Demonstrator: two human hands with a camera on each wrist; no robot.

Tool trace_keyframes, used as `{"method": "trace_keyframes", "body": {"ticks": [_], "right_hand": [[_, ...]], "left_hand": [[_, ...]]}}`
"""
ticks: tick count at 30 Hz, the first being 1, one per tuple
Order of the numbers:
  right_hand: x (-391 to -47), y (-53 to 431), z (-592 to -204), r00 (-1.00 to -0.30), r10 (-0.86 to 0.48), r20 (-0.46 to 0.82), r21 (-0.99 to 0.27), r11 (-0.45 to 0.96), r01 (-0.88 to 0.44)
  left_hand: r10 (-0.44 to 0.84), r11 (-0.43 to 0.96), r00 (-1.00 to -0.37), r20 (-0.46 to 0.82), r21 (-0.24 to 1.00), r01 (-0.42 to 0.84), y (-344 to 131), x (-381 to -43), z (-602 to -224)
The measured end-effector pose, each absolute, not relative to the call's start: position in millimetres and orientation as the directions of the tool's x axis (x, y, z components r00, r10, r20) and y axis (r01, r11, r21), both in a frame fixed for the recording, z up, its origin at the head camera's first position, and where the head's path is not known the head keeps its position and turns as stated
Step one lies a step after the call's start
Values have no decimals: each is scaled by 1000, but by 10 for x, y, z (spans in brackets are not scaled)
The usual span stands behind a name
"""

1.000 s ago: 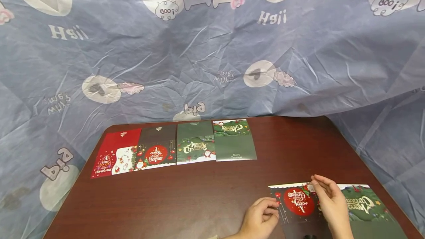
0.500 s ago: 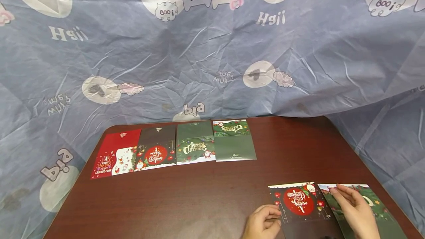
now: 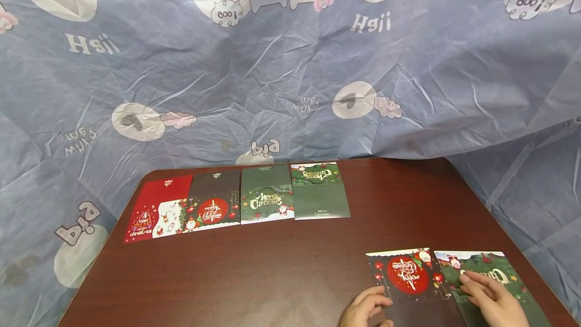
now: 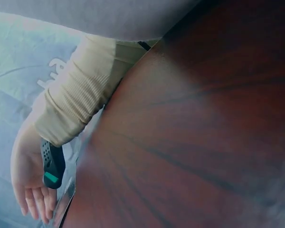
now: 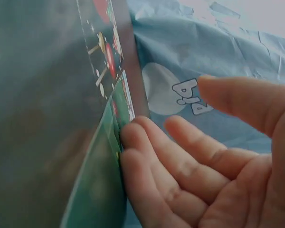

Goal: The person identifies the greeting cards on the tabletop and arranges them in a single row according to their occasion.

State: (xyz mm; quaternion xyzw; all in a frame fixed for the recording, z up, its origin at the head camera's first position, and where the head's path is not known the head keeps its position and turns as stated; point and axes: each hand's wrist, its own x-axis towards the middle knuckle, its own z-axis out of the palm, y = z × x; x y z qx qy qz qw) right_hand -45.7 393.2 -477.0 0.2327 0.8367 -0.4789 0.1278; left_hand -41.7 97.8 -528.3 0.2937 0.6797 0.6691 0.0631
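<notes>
Shifted with the right hand [image 3: 492, 301] since half a second ago: fingertips down from the snowy top edge of the near green card [image 3: 481, 262] to mid-picture. Also slid slightly lower with the left hand [image 3: 364, 309], along the left edge of the near black card [image 3: 408, 281]. No visible change in either card's position.

Right hand: not gripping; fingers loosely extended, tips at the printed face, thumb well apart from them in the right wrist view. Probably placed so for smoothing or straightening, with nothing pinched. Left hand: relaxed too, fingers lightly bent, tips at the card's edge, thumb apart lower down; likely set there as a stop against sliding. Actual pressure: cannot tell.

Both near cards: laid unfolded on the table [image 3: 290, 271], side by side at front right, just apart along the top; overlap lower down, cannot tell. Snowy edges farthest, lettering upside down to the head view. Presumably kept there for easy reach.

Farther back, close side by side: red card [image 3: 161, 206], dark card [image 3: 214, 201], far green card [image 3: 267, 197], end card [image 3: 321, 196]. First three with printed half nearest, end card reversed. Apparently spaced to keep each cover in sight.
</notes>
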Motion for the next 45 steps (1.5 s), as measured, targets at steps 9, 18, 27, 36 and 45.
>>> {"method": "trace_keyframes", "body": {"ticks": [9,18,27,36,45], "right_hand": [[-446,3725,-4788,-916,210,-342,-787,469,401],[-451,3580,-4803,-962,173,-213,-879,395,266],[-454,3554,-4751,-941,227,-249,-798,502,333],[-451,3555,-4657,-924,238,-300,-676,630,382],[-457,3481,-4610,-912,242,-331,-631,662,404]], "left_hand": [[447,-190,-887,119,981,35,981,-402,-5155],[415,-250,-908,60,967,-50,1002,-402,-5124],[416,-217,-907,66,976,-28,1000,-413,-5119],[391,-243,-914,109,970,12,1004,-393,-5136],[332,-259,-940,85,966,-4,1027,-366,-5108]]}}
